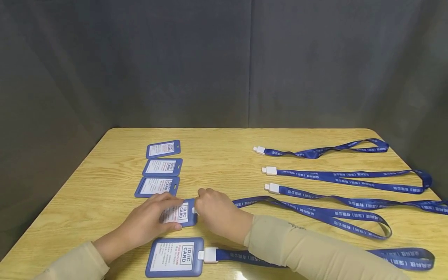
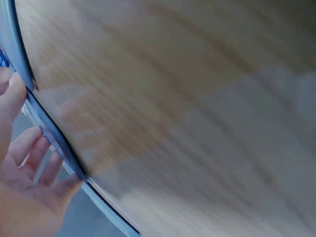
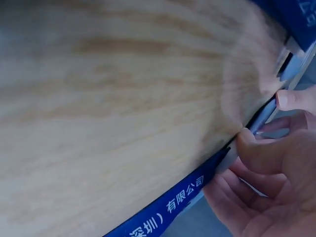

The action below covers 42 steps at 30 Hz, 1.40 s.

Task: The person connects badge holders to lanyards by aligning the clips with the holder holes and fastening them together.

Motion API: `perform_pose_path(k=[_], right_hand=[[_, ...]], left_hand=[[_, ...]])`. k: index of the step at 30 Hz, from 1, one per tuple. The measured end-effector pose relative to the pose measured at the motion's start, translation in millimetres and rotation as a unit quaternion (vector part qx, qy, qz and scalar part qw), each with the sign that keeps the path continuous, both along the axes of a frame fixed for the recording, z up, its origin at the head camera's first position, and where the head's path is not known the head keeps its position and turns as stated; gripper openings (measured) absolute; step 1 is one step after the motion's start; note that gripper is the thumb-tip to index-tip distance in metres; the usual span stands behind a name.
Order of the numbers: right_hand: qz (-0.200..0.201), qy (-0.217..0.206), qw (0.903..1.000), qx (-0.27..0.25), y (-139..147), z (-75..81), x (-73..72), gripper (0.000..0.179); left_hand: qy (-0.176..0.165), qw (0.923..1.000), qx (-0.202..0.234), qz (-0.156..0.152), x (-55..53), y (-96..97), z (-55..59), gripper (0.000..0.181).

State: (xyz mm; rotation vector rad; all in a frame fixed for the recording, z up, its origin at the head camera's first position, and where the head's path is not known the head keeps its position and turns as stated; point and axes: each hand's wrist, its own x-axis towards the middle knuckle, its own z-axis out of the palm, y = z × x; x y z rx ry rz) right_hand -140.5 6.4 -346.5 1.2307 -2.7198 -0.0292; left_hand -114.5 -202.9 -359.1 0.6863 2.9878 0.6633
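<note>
My left hand (image 1: 150, 216) grips a blue ID card holder (image 1: 189, 214) by its long edges, thumb on the near side and fingers on the far side. At the holder's right end, my right hand (image 1: 218, 214) pinches the white clip (image 3: 228, 159) of a blue lanyard (image 1: 315, 212). That clip is mostly hidden behind the fingers, and its tip meets the holder's slotted end. The lanyard's printed strap trails off to the right in a long loop. In the left wrist view, the fingers of the left hand (image 2: 34, 182) lie along the holder's edge (image 2: 57, 136).
Closer to me lies another card holder (image 1: 175, 257) joined to a lanyard's white clip (image 1: 210, 255). Three more holders (image 1: 161, 167) are lined up at the left behind my hand. Three lanyards (image 1: 311, 174) stretch across the table's right side. A dark curtain (image 1: 224, 66) hangs behind the wooden table (image 1: 217, 155).
</note>
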Motion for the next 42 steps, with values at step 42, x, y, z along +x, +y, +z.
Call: perform_pose_path(k=[42], right_hand=[[-0.080, -0.028, 0.9892, -0.119, 61.2, 36.0, 4.9, 0.031]], left_hand=[[0.061, 0.9977, -0.028, -0.011, -13.8, -13.6, 27.7, 0.042]])
